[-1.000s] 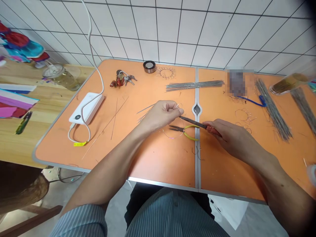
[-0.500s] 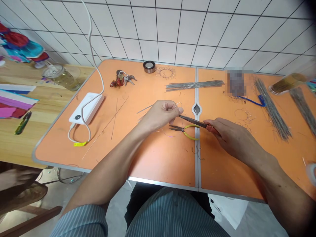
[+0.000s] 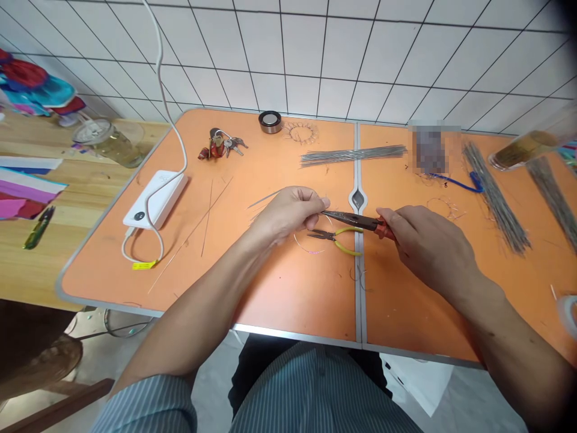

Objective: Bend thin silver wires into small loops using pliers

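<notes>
head-worn view, forward and down at the hands point(image 3: 288, 216)

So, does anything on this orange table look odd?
Yes: a pixelated patch covers something at the far end of the orange table, so it cannot be identified. Loose wire scraps lie scattered beside it, unlike the neat wire bundle.

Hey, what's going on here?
Someone is working with wire at an orange folding table. Their left hand pinches a thin wire loop, while their right hand holds red-handled needle-nose pliers up to it. Yellow-handled pliers lie just below, and bundles of straight wire lie farther along the table.
</notes>
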`<state>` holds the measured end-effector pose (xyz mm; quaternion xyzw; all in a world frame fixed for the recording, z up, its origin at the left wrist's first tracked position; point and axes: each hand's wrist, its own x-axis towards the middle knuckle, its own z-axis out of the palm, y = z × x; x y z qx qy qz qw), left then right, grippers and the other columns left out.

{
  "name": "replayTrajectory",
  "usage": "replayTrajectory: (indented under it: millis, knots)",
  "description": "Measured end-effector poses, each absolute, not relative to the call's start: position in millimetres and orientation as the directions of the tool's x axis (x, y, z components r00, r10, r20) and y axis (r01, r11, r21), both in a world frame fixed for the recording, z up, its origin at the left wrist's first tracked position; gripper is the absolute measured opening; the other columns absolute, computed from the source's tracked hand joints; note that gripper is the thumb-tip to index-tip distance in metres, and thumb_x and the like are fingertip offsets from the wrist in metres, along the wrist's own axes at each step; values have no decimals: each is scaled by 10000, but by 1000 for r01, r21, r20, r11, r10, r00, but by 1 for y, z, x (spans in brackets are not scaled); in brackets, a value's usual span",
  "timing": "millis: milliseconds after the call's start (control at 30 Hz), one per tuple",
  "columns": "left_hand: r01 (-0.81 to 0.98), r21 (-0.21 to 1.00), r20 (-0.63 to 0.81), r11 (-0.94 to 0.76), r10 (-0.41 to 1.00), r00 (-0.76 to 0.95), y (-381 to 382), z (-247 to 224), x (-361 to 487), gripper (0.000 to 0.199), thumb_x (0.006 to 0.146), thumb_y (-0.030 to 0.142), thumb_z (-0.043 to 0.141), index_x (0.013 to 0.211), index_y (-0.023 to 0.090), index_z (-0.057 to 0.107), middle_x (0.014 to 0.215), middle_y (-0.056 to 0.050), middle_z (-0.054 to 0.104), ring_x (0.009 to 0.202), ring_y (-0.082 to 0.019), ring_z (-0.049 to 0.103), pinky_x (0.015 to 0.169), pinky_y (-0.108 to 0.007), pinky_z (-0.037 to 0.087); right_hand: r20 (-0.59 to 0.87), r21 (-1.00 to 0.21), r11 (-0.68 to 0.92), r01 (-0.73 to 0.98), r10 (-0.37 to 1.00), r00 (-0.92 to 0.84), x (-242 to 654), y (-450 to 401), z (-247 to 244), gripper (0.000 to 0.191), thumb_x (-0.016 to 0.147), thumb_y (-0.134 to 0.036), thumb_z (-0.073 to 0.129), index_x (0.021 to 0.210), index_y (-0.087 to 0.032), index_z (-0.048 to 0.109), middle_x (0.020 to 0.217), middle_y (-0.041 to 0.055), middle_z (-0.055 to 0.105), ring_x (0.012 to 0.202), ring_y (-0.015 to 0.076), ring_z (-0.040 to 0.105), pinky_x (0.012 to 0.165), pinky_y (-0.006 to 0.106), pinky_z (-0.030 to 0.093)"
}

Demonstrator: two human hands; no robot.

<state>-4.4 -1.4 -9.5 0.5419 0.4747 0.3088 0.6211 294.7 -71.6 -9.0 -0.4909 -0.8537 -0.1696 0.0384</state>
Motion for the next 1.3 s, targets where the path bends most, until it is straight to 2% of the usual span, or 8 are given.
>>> replayTrajectory:
  millis: [200, 400, 500, 633, 833, 967, 1133, 1300]
  knots:
    - [66, 952, -301, 298, 882, 362, -2, -9, 1, 443, 880, 396, 793, 577, 195, 539, 515, 1, 548, 435, -57, 350, 453, -257, 176, 237, 328, 448, 831, 813, -532, 305, -68, -13, 441, 1135, -221, 394, 1491, -175, 650, 1033, 177, 756, 892, 323, 624, 697, 436, 363]
    - [-6, 971, -224, 240, 916, 333, -3, -6, 5, 345, 855, 358, 814, 637, 181, 612, 554, -5, 607, 466, -60, 407, 466, -222, 264, 247, 209, 429, 879, 846, -472, 308, -65, -14, 474, 1123, -247, 382, 1523, -231, 635, 1070, 185, 760, 911, 336, 636, 694, 443, 366]
    - [-62, 977, -175, 206, 928, 328, -3, -4, 5, 268, 861, 339, 815, 712, 174, 665, 592, -6, 643, 486, -64, 431, 473, -214, 286, 251, 226, 414, 882, 850, -464, 306, -66, -12, 481, 1141, -263, 357, 1529, -224, 639, 1058, 182, 770, 923, 336, 647, 700, 443, 372]
    - [-98, 973, -164, 210, 922, 350, -2, -4, 2, 302, 800, 357, 900, 715, 168, 680, 583, -2, 637, 504, -72, 474, 480, -209, 324, 254, 233, 412, 881, 848, -464, 301, -66, -11, 490, 1160, -303, 358, 1533, -199, 659, 1100, 193, 792, 989, 369, 685, 763, 474, 428]
    - [-145, 970, -141, 195, 938, 316, 2, -4, -1, 365, 760, 421, 959, 755, 167, 696, 596, 9, 638, 487, -66, 476, 476, -211, 331, 292, 103, 387, 916, 869, -400, 295, -67, -14, 466, 1153, -293, 404, 1531, -199, 659, 1199, 191, 800, 1067, 371, 709, 836, 475, 449]
    - [-176, 955, -176, 237, 936, 304, 4, -2, -1, 344, 770, 414, 949, 798, 163, 716, 622, 17, 642, 460, -60, 462, 457, -214, 324, 271, -185, 348, 919, 917, -293, 289, -72, -12, 435, 1159, -358, 392, 1420, -207, 706, 1062, 156, 792, 957, 327, 713, 725, 411, 451]
    - [-239, 922, -217, 304, 919, 330, 4, 0, -2, 347, 737, 377, 977, 801, 154, 719, 696, 26, 638, 483, -50, 497, 456, -199, 349, -80, -731, 150, 666, 950, -302, 286, -80, -6, 366, 1141, -516, 499, 1041, -255, 735, 958, 68, 751, 842, 244, 685, 677, 346, 497]
    - [-270, 904, -231, 333, 909, 348, 5, -2, -4, 384, 694, 369, 1023, 790, 141, 729, 724, 31, 629, 486, -28, 498, 460, -175, 345, -352, -896, -136, 423, 799, -488, 284, -84, 0, 414, 1100, -627, 571, 1076, -239, 711, 916, 41, 679, 661, 160, 531, 565, 314, 457]
